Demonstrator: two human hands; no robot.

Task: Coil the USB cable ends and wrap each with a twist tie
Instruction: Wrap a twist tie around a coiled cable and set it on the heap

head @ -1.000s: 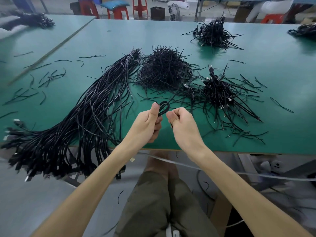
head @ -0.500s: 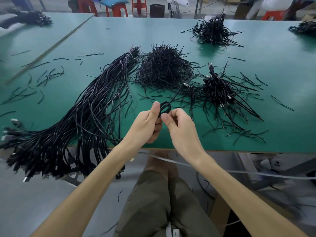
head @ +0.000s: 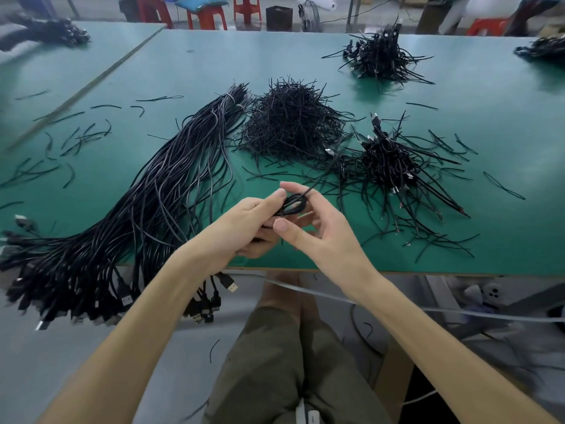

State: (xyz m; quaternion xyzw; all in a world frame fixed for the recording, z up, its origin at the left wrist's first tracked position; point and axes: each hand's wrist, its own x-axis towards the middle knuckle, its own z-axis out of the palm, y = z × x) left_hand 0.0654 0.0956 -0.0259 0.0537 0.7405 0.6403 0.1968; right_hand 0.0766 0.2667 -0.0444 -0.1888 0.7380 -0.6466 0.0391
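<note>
A small black cable coil [head: 292,205] sits between my two hands just above the near edge of the green table [head: 504,228]. My left hand [head: 244,226] pinches the coil between thumb and fingers from the left. My right hand [head: 308,228] is spread beside it, index finger hooked over the coil's top, thumb raised free below it. A thin black strand, perhaps a twist tie, sticks out up and right from the coil. The heap of twist ties [head: 290,123] lies at the table's middle. A thick bundle of uncoiled USB cables [head: 137,215] drapes over the left front edge.
A pile of coiled, tied cables [head: 388,160] lies right of my hands, another pile [head: 379,53] sits far back right. Loose ties [head: 76,139] are scattered on the left. Red stools [head: 206,13] stand beyond the table. My knees show under the table edge.
My right hand has opened from a pinch on the coil, its fingers now spread with the index over the top. The coil has tipped flatter in my left hand's pinch.
</note>
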